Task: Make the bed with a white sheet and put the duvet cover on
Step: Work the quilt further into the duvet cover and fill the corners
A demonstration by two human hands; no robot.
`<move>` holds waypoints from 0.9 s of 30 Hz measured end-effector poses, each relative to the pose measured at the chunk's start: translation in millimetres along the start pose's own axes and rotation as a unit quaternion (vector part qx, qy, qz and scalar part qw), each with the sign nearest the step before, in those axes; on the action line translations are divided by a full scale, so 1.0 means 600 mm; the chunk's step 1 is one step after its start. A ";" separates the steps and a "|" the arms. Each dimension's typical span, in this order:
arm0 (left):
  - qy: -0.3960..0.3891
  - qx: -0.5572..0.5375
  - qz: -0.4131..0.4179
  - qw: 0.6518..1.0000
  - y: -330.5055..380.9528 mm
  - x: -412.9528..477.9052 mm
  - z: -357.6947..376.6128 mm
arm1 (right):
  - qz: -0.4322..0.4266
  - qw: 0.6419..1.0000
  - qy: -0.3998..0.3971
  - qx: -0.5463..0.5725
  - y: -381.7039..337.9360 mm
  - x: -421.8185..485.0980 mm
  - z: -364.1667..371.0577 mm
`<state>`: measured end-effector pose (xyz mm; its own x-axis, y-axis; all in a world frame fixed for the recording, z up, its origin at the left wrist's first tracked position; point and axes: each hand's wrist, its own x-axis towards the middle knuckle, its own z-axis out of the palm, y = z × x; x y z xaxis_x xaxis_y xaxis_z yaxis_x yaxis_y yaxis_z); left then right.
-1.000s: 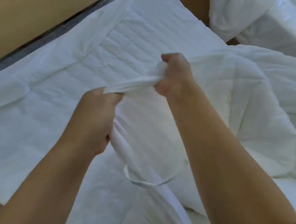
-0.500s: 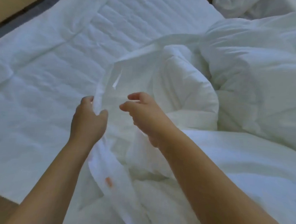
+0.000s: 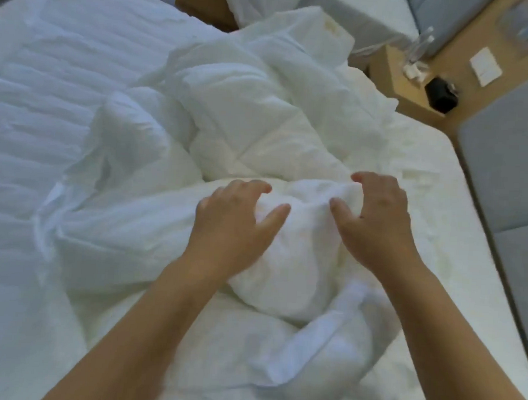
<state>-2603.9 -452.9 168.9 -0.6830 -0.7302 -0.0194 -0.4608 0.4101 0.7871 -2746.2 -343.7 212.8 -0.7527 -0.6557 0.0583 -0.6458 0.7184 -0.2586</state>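
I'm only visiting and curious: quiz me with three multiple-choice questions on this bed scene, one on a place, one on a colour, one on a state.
1. What do the left hand and right hand touch?
A nightstand
B bedding
C floor
2. The bedding's colour?
A white
B red
C black
3. The bedding's state?
A spread flat
B folded in a neat stack
C bunched in a heap

Answers:
1 B, both hands lie on the bedding.
2 A, all of it is white.
3 C, it lies crumpled in folds.
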 end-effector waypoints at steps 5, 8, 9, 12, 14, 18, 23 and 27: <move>-0.180 0.255 0.052 0.949 0.071 -0.039 0.132 | 0.320 0.906 -0.072 0.268 0.201 -0.070 0.047; -0.209 0.361 0.041 0.908 0.061 -0.062 0.185 | 0.403 0.770 -0.189 0.456 0.236 -0.095 0.095; -0.199 0.381 0.040 0.902 0.056 -0.066 0.189 | 0.395 0.749 -0.204 0.491 0.235 -0.098 0.106; -0.100 0.348 0.067 0.930 0.039 -0.068 0.168 | 0.296 0.769 -0.187 0.536 0.195 -0.097 0.122; -0.026 0.259 0.054 0.964 0.023 -0.069 0.123 | 0.217 0.790 -0.177 0.545 0.133 -0.093 0.114; 0.074 0.135 -0.032 0.987 -0.038 -0.080 -0.024 | 0.080 0.858 -0.205 0.464 -0.038 -0.091 0.104; 0.106 -0.181 -0.184 0.960 -0.163 -0.118 -0.240 | -0.121 0.902 -0.257 0.325 -0.289 -0.106 0.141; 0.275 -0.171 -0.183 0.928 -0.245 -0.178 -0.341 | -0.195 0.833 -0.378 0.355 -0.515 -0.138 0.200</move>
<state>-2347.2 -547.0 181.6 -0.0806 -0.9934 -0.0815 -0.3343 -0.0501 0.9411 -2469.2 -539.0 172.2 -0.0348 -0.9585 -0.2828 -0.3825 0.2742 -0.8823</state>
